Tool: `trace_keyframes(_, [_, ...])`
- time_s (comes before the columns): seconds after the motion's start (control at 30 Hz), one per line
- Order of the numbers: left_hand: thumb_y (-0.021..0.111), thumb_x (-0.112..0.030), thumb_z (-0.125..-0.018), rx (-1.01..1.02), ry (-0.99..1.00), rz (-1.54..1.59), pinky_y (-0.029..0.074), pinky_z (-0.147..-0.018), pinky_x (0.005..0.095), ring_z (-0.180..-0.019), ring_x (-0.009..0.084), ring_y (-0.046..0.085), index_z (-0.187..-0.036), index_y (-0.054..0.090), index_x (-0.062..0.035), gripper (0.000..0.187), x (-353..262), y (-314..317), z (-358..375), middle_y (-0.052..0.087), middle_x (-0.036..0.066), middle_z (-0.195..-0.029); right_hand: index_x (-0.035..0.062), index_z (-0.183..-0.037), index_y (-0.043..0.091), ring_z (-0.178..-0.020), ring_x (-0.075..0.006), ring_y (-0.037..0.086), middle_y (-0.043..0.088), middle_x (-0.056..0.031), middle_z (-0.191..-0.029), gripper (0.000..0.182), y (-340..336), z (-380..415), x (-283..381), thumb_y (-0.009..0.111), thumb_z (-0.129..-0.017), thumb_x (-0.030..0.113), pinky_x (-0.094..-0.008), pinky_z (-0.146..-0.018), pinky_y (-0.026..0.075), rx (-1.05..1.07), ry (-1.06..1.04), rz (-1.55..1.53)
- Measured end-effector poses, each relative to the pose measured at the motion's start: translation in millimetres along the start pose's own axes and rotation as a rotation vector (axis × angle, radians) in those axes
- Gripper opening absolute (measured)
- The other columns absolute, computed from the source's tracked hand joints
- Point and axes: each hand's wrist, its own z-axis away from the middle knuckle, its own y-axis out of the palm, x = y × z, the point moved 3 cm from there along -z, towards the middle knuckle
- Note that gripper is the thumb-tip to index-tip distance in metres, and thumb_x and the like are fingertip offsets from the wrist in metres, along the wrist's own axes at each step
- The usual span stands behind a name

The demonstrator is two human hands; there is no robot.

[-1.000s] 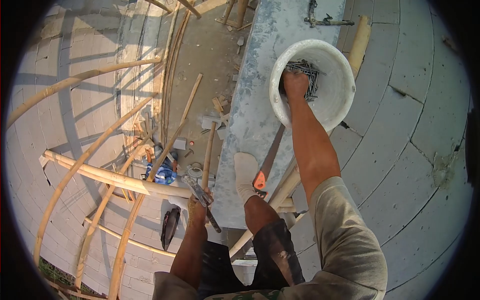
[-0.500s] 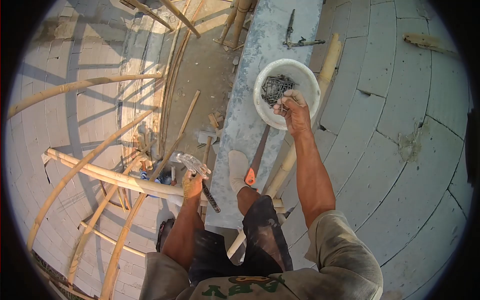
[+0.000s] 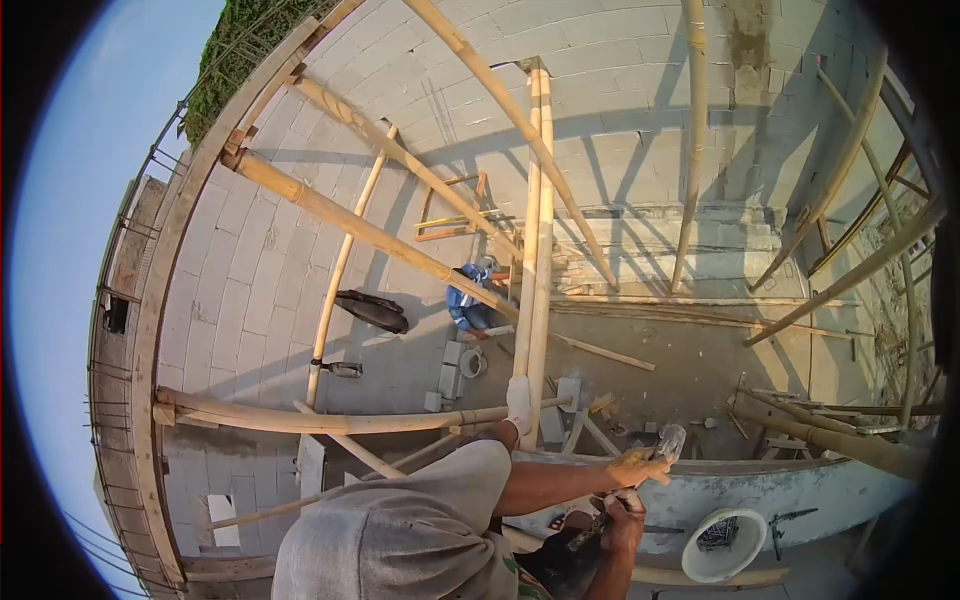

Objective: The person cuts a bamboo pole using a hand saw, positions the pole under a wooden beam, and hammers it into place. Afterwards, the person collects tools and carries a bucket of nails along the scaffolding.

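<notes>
My left hand point(image 3: 640, 467) is closed around a hammer close to its shiny metal head point(image 3: 671, 441). The dark hammer handle point(image 3: 588, 531) slants down and left from there. Just below, my right hand point(image 3: 623, 514) is closed with its fingertips against the handle area and close to my left hand; what lies inside its fingers is hidden. To the right, a white bucket point(image 3: 748, 538) holds a heap of nails point(image 3: 718, 534). Pliers or a similar dark metal tool point(image 3: 790, 521) lie beside it on the grey plank point(image 3: 840, 484).
Bamboo poles point(image 3: 532, 240) cross the drop below me, and a horizontal one point(image 3: 360, 422) runs by my foot. Another person in blue point(image 3: 467, 302) crouches on the floor far below. Block walls point(image 3: 235, 290) surround the space. A small bucket point(image 3: 473, 363) stands beside blocks point(image 3: 449, 378).
My view has swung left over the drop. My right hand has left the nail bucket and come up to my left hand, which still holds the hammer.
</notes>
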Motion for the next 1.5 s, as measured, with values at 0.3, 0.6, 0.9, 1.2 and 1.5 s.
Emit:
trace_keyframes(0.3, [0.053,-0.067,-0.092,-0.167,0.175,0.054,0.049,-0.089,0.0324,-0.098,0.0186,0.065,-0.123,0.067,-0.0014,0.074,-101,-188,96,0.071,0.016,-0.115,0.0074,-0.086,0.061,-0.049,-0.009,0.048,0.053,0.0,-0.063,0.015,191,-55,23,0.072,-0.089,0.018,-0.0232,-0.045,0.038,-0.073,-0.117,0.338])
trace_keyframes(0.6, [0.064,-0.048,-0.093,-0.3,0.353,0.154,0.049,-0.09,0.031,-0.1,0.016,0.065,-0.123,0.067,-0.0012,0.056,-159,-344,217,0.071,0.01,-0.112,0.0053,-0.082,0.063,-0.054,-0.0101,0.051,0.056,-0.0011,-0.066,0.02,372,-82,-26,0.072,-0.09,0.021,-0.0242,-0.048,0.04,0.115,0.044,0.651])
trace_keyframes(0.9, [0.065,-0.032,-0.097,-0.336,0.449,0.671,0.052,-0.085,0.033,-0.09,0.0161,0.064,-0.128,0.061,0.0028,0.047,-142,-425,278,0.069,0.009,-0.105,0.0054,-0.085,0.065,-0.055,-0.009,0.052,0.057,-0.0009,-0.068,0.017,493,-98,-64,0.071,-0.093,0.019,-0.0237,-0.05,0.043,0.231,0.15,0.649])
trace_keyframes(1.2, [0.069,-0.028,-0.095,-1.081,0.732,0.76,0.052,-0.081,0.0287,-0.088,0.0132,0.066,-0.112,0.068,-0.0029,0.03,-204,-530,355,0.069,0.005,-0.1,0.0051,-0.138,0.05,-0.053,-0.01,0.052,0.055,-0.0012,-0.068,0.046,544,-106,-86,0.063,-0.094,0.013,-0.0259,-0.046,0.042,0.334,0.172,0.895])
trace_keyframes(1.5, [0.071,-0.012,-0.091,-1.471,1.584,0.578,0.056,-0.093,0.0381,-0.102,0.0257,0.069,-0.115,0.06,-0.0019,0.028,-328,-669,497,0.07,0.014,-0.109,0.0025,-0.145,0.039,-0.052,-0.0102,0.053,0.056,-0.0027,-0.069,0.064,530,-97,-73,0.067,-0.087,0.006,-0.0273,-0.045,0.043,0.404,0.146,1.406])
